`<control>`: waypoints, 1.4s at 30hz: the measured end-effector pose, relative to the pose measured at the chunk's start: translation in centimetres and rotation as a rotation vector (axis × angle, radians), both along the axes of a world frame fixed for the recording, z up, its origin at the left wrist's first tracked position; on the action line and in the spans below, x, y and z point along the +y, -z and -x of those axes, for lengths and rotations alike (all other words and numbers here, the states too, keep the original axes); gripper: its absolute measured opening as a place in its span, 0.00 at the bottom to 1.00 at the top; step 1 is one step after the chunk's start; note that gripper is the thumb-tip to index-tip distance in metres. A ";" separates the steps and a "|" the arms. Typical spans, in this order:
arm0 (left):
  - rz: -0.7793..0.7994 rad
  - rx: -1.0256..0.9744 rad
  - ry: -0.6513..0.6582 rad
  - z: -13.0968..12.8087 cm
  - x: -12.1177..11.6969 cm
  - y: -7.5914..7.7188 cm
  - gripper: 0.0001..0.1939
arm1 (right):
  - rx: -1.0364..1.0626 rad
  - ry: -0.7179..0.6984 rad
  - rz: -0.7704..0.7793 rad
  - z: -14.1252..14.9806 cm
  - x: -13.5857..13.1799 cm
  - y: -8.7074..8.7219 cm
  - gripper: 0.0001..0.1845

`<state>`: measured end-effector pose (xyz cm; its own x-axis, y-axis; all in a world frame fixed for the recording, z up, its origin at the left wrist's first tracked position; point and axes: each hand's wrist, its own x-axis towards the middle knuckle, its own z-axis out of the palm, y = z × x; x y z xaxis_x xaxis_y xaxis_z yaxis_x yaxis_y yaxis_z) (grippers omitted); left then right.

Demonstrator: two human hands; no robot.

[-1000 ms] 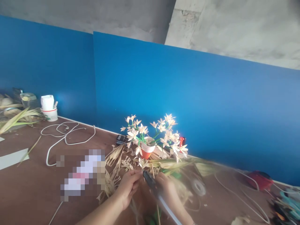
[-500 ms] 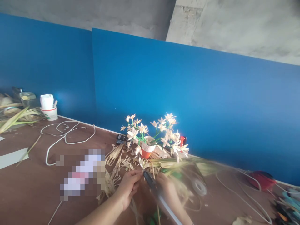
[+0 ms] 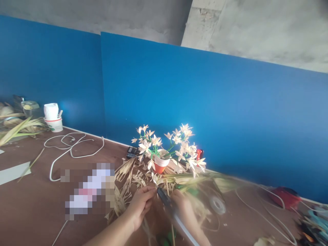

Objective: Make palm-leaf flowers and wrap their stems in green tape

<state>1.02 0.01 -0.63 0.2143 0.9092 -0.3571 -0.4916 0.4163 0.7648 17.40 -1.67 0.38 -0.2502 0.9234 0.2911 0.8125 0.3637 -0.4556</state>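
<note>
My left hand [image 3: 140, 204] is closed, thumb and fingertips pinching a small pale husk flower [image 3: 154, 178] near its base. My right hand [image 3: 185, 210] is wrapped round a dark glue gun [image 3: 164, 197], with a translucent glue stick [image 3: 186, 231] running out of its back end. The gun's tip lies close beside my left fingertips, just below the flower; whether they touch is too small to tell. Just beyond stands an orange and white pot [image 3: 161, 166] holding several cream husk flowers [image 3: 185, 145] on green stems.
Dry husks [image 3: 125, 171] lie around the pot. A tape roll [image 3: 217, 205] and a red object with a cord [image 3: 285, 197] are to the right. White cable [image 3: 70, 146] and a white cup [image 3: 54, 123] stand left, before a blue partition [image 3: 205, 95].
</note>
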 end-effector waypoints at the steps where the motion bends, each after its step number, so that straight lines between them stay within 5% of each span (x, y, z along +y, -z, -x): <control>1: -0.001 -0.003 0.000 0.0 0.0 0.0 0.15 | -0.004 0.002 -0.003 0.0 0.0 0.0 0.07; 42: -0.001 -0.009 0.013 0.1 0.2 0.5 0.17 | 0.030 0.021 0.030 -0.2 0.1 0.1 0.06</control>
<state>0.95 0.23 -1.12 0.2298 0.9064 -0.3544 -0.4929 0.4223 0.7607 17.58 -1.58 0.27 -0.2226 0.9367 0.2702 0.8055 0.3328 -0.4903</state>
